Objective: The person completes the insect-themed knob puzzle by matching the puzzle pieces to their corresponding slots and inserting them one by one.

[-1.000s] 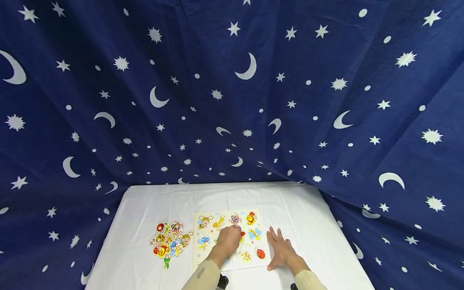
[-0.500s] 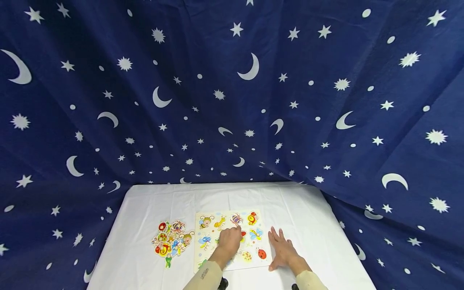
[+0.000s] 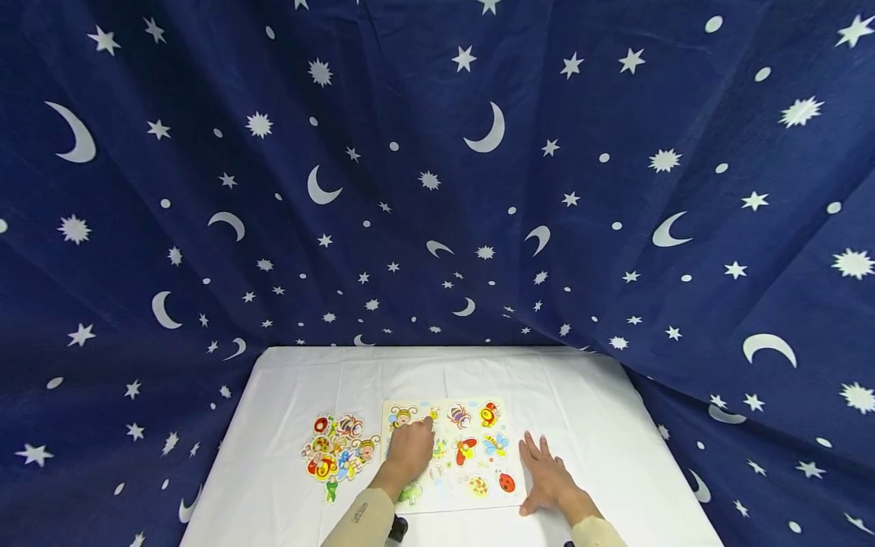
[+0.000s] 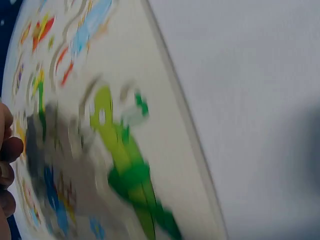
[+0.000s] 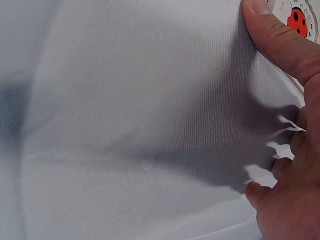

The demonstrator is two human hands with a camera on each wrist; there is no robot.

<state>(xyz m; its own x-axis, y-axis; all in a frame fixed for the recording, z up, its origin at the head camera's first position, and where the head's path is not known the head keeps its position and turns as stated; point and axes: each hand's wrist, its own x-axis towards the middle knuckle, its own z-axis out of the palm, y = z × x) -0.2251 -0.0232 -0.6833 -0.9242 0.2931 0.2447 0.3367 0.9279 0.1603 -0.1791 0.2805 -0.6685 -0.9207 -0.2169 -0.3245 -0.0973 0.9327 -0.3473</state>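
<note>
The board (image 3: 451, 503) lies on the tabletop (image 3: 307, 380) under the left hand (image 3: 412, 448), fingers bent; I can't tell if they hold anything. The right hand (image 3: 548, 480) spreads wide beside it. Touch softly, so nothing slides.

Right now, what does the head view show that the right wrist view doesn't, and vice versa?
Only head: the left hand over the insect puzzle board, the pile of insect cutouts to its left, the printed spider and the navy star-and-moon curtain.

Only right wrist: the white tablecloth's weave up close, and small printed marks beside the ladybug, not surely readable.

Both: the right hand, the ladybug, white tablecloth, and part of the board.
</note>
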